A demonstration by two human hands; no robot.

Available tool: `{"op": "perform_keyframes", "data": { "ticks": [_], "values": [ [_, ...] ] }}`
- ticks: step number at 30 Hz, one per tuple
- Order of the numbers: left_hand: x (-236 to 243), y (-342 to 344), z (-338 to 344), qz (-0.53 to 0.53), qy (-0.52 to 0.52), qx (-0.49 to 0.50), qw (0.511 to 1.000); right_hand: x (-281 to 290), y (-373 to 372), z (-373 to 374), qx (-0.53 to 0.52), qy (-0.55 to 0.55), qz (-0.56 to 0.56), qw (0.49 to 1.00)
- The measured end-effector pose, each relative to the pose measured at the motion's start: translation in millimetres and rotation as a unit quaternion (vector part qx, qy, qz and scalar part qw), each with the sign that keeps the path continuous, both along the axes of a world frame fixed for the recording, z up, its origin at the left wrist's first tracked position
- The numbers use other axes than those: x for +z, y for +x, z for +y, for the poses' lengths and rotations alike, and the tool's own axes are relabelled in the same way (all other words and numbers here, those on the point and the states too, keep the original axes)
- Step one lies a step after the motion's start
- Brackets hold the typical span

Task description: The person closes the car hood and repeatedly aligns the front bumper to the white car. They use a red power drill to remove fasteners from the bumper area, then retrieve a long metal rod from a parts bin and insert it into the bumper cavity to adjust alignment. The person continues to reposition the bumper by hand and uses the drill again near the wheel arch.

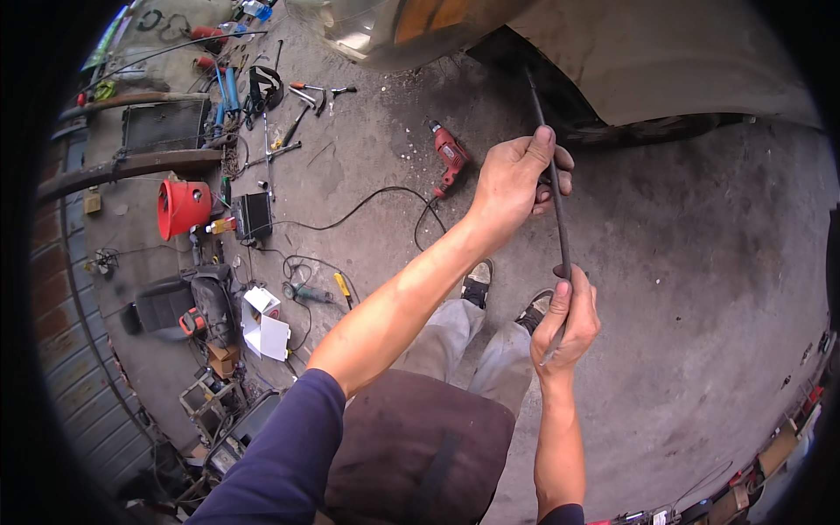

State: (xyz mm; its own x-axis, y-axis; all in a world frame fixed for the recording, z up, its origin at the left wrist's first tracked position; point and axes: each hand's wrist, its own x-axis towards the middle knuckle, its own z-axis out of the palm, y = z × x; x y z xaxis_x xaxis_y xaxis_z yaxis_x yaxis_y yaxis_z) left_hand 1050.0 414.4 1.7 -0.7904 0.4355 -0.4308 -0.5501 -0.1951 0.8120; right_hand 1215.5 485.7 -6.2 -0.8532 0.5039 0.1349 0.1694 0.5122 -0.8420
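A long thin dark metal rod (562, 229) is held in both my hands. Around its upper part, my left hand (512, 179) is closed, with the thumb laid along the rod. My right hand (569, 324) grips it lower down, near its pale bottom end. The rod's far tip points up at the dark opening (564, 101) below a car's light-coloured body panel (682, 61); whether it touches anything there I cannot tell. Beside the panel is the car's headlight (420, 22).
Left of my hands, a red corded drill (451, 157) lies on the concrete floor. Farther left are a cross-shaped wrench (269, 157), a black battery (254, 216), a red bucket (184, 208), a grinder (308, 293), an open white box (265, 324) and a car seat (171, 308). Cords trail between them.
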Motion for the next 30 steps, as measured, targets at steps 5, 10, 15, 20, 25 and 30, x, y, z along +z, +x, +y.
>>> {"op": "perform_keyframes", "data": {
  "ticks": [5,10,15,20,25,30],
  "values": [
    [-6,-14,4,0.037,0.021,0.061,0.997,16,0,21,-0.023,-0.617,0.002,0.787],
    [-20,-74,-15,0.154,-0.021,0.171,0.973,16,-1,24,-0.006,-0.788,0.026,0.615],
    [-22,-95,-22,0.178,-0.040,0.123,0.976,23,9,10,-0.026,-0.571,0.027,0.820],
    [-30,-106,-33,0.067,0.080,0.067,0.992,18,7,10,-0.025,-0.402,0.001,0.915],
    [-34,-114,-40,0.015,0.129,0.017,0.991,21,3,7,-0.022,-0.182,-0.038,0.982],
    [-37,-113,-34,0.024,0.146,0.024,0.989,21,1,5,-0.033,-0.356,-0.013,0.934]
  ]
}}
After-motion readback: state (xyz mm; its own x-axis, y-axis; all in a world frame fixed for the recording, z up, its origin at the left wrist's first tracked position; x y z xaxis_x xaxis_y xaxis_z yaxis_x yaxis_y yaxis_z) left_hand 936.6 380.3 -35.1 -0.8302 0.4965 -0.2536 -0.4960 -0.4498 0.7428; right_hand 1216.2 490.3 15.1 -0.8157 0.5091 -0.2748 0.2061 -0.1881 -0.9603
